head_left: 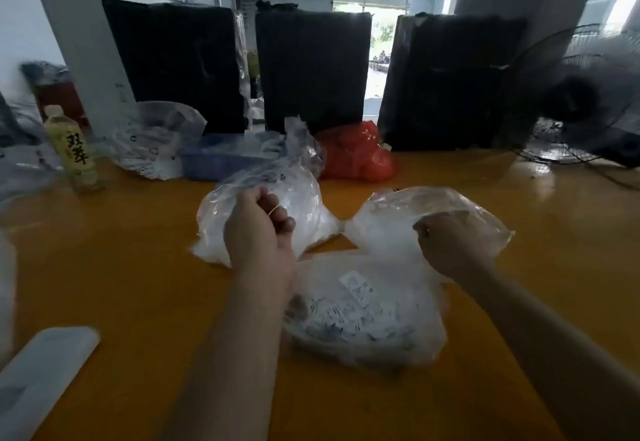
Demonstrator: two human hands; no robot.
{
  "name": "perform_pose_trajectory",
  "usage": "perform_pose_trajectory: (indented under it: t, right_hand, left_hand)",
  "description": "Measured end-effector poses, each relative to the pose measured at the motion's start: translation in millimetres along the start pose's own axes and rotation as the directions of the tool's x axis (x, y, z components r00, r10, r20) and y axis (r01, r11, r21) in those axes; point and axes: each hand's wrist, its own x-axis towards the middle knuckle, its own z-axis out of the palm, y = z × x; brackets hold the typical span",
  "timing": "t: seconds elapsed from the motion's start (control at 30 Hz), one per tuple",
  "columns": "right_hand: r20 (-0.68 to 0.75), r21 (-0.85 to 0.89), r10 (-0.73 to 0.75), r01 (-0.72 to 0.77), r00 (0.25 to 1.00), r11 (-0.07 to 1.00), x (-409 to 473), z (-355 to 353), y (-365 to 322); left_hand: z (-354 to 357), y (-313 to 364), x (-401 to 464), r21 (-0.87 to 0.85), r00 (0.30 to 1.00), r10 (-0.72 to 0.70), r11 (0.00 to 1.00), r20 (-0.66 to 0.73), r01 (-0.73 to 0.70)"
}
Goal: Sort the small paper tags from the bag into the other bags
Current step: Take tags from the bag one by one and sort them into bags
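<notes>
Three clear plastic bags lie on the orange table (121, 267). The near bag (367, 316) holds several small printed paper tags and carries a white label. My left hand (258, 229) is over the far left bag (298, 198), fingers closed; whether they pinch a tag or the bag I cannot tell. My right hand (450, 243) is closed on the plastic of the right bag (408, 218). What lies inside these two bags is blurred.
A yellow-green drink bottle (72, 149) stands at the left. Behind the bags are a red plastic bag (356, 153), a blue tray (221, 160), another clear bag (152, 139) and three black panels (311, 69). A black fan (581, 101) stands right; a white flat object (41, 374) lies near left.
</notes>
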Motion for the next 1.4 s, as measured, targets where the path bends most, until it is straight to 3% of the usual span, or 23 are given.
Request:
perform_pose_trajectory:
  t: [0.07,0.13,0.2,0.33,0.47,0.57,0.7,0.87,1.0,1.1,1.3,1.4]
  right_hand:
    - [0.111,-0.091,0.046,-0.036,0.993,0.995,17.7,8.6,10.5]
    - [0.229,-0.127,0.089,-0.061,0.969,0.990,25.9,17.7,17.9]
    - [0.214,-0.142,0.106,-0.077,0.971,0.987,30.4,26.5,22.9]
    - [0.021,-0.107,0.117,-0.114,0.993,0.988,29.0,26.3,34.6]
    - [-0.104,0.015,0.104,-0.103,0.989,0.995,14.6,5.5,31.8]
    - [-0.039,0.267,0.198,-0.180,0.979,0.947,1.2,-9.9,30.0]
    - [0.175,0.603,0.245,-0.300,0.954,0.739,-16.5,-33.0,28.8]
    - [0.217,0.798,-0.017,-0.167,0.976,0.580,-40.5,-49.7,-16.7]
    - [0.215,0.781,-0.188,-0.053,0.958,0.622,-58.9,-30.7,-56.1]
    - [0.185,0.745,-0.228,0.015,0.956,0.666,-63.7,-17.0,-66.7]
    - [0.168,0.656,-0.143,-0.002,0.975,0.755,-54.2,-16.9,-52.4]
    - [0.165,0.667,-0.131,-0.012,0.977,0.745,-48.2,-19.1,-44.8]
  left_hand:
    - [0.5,-8.7,12.4,0.207,0.993,0.073,0.974,0.095,-0.091]
    - [-12.0,-24.3,14.5,0.481,0.957,0.122,0.843,0.263,-0.240]
    - [-25.4,-37.1,11.4,0.598,0.908,0.112,0.719,0.403,-0.354]
    - [-43.2,-48.4,6.3,0.663,0.820,0.050,0.561,0.571,-0.496]
    - [-53.9,-57.5,-4.3,0.685,0.779,0.012,0.467,0.627,-0.559]
    - [-62.4,-62.9,-6.3,0.713,0.782,-0.011,0.420,0.624,-0.562]
    - [-63.0,-62.7,-9.4,0.709,0.804,-0.014,0.479,0.595,-0.517]
    - [-56.0,-59.7,-12.2,0.719,0.819,-0.166,0.593,0.550,-0.363]
    - [-55.7,-61.7,-16.1,0.715,0.794,-0.275,0.648,0.542,-0.264]
    - [-59.3,-61.1,-16.2,0.674,0.840,-0.187,0.693,0.510,-0.256]
    - [-57.4,-65.4,-19.5,0.593,0.881,-0.169,0.792,0.441,-0.145]
    - [-54.8,-68.9,-22.3,0.602,0.892,-0.154,0.784,0.424,-0.151]
